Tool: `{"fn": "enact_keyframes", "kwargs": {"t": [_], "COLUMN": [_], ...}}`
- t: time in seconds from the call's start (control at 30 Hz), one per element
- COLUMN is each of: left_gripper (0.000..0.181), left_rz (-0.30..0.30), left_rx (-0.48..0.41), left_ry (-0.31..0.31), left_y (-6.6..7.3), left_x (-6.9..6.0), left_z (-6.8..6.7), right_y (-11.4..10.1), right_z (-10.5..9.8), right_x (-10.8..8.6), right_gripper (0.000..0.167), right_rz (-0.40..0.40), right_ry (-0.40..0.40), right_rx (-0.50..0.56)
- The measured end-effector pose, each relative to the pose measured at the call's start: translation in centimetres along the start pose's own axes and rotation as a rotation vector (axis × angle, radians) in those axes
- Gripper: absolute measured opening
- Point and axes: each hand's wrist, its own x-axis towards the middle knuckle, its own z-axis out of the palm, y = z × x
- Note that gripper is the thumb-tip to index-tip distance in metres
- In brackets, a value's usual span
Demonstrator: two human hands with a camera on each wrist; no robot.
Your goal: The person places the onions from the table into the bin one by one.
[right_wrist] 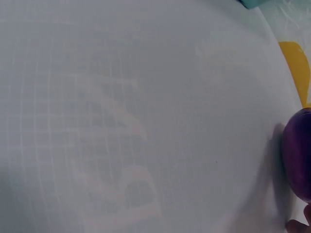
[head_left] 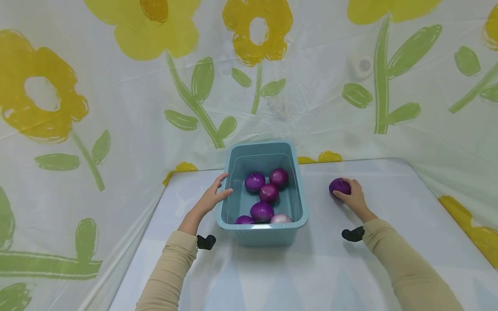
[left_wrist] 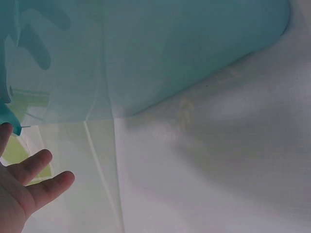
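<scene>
A blue-green plastic bin [head_left: 260, 226] stands on the table with several red onions [head_left: 262, 212] inside, one of them paler [head_left: 281, 219]. At its left rim my left hand [head_left: 208, 198] has its fingers spread; the left wrist view shows these fingers [left_wrist: 51, 191] beside the bin wall [left_wrist: 170, 48]. Whether a fingertip touches the rim I cannot tell. Right of the bin, my right hand [head_left: 355, 201] holds a red onion [head_left: 337, 185] between thumb and fingers. In the right wrist view that onion [right_wrist: 296, 153] is cut off by the frame edge, low over or on the table.
The white table [head_left: 323, 268] reaches back to a hanging sheet [head_left: 303, 95] printed with yellow flowers, which also runs along both sides. Black straps [head_left: 353, 234] sit at both wrists.
</scene>
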Motion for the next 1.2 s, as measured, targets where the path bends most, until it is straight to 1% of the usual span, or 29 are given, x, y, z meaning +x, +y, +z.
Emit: {"fn": "enact_keyframes", "kwargs": {"t": [0.1, 0.17, 0.2, 0.27, 0.37, 0.4, 0.47, 0.6, 0.7, 0.77, 0.87, 1.0, 1.1, 1.13, 1.2], "left_gripper": [0.069, 0.069, 0.069, 0.068, 0.069, 0.068, 0.068, 0.067, 0.068, 0.068, 0.068, 0.068, 0.067, 0.067, 0.068], "left_rz": [-0.005, -0.004, -0.006, -0.007, 0.01, 0.007, 0.008, 0.002, 0.003, -0.003, -0.019, -0.021, -0.013, -0.013, -0.008], "left_rx": [-0.002, 0.004, 0.003, -0.003, 0.001, -0.01, -0.01, -0.012, 0.002, 0.002, -0.012, -0.019, -0.022, -0.035, -0.032], "left_ry": [0.002, 0.008, 0.006, -0.003, -0.025, -0.031, -0.03, -0.01, 0.003, 0.003, -0.01, -0.033, -0.039, -0.038, -0.031], "left_y": [-0.1, -0.2, 0.2, 1.1, 2.4, 2.4, 1.6, -0.1, -0.4, -0.4, 0.2, 1.9, 2.6, 2.5, 1.9], "left_x": [0.2, 0.2, -0.1, -0.7, -1.4, -1.4, -0.9, 0.1, 0.3, 0.3, 0.1, -0.8, -1.3, -1.3, -0.9], "left_z": [0.0, -0.1, -0.2, -0.3, -0.4, -0.4, -0.3, -0.1, 0.1, 0.1, 0.0, -0.2, -0.3, -0.3, -0.2], "right_y": [-0.1, -0.2, -0.3, -0.4, -0.6, -0.7, -0.9, -1.2, -1.3, -1.5, -1.8, -2.5, -3.2, -3.4, -4.0], "right_z": [0.4, 0.8, 0.9, 1.1, 1.2, 1.2, 1.1, 0.9, 0.6, 0.3, -0.2, -1.1, -1.8, -2.0, -2.4], "right_x": [0.0, 0.1, 0.2, 0.2, 0.2, 0.2, 0.2, 0.3, 0.5, 0.5, 0.6, 0.8, 0.8, 0.8, 0.9], "right_gripper": [0.063, 0.061, 0.061, 0.059, 0.055, 0.054, 0.052, 0.054, 0.054, 0.055, 0.056, 0.055, 0.056, 0.057, 0.059], "right_rz": [-0.02, -0.019, -0.012, -0.013, -0.043, -0.053, -0.069, -0.058, -0.061, -0.064, -0.061, -0.075, -0.068, -0.057, -0.037], "right_ry": [0.045, 0.048, 0.042, 0.035, 0.021, 0.016, 0.006, -0.007, -0.009, -0.012, -0.018, -0.015, -0.002, 0.002, 0.012], "right_rx": [0.054, 0.068, 0.066, 0.025, -0.054, -0.07, -0.08, -0.048, -0.045, -0.051, -0.055, -0.056, -0.04, -0.029, -0.007]}}
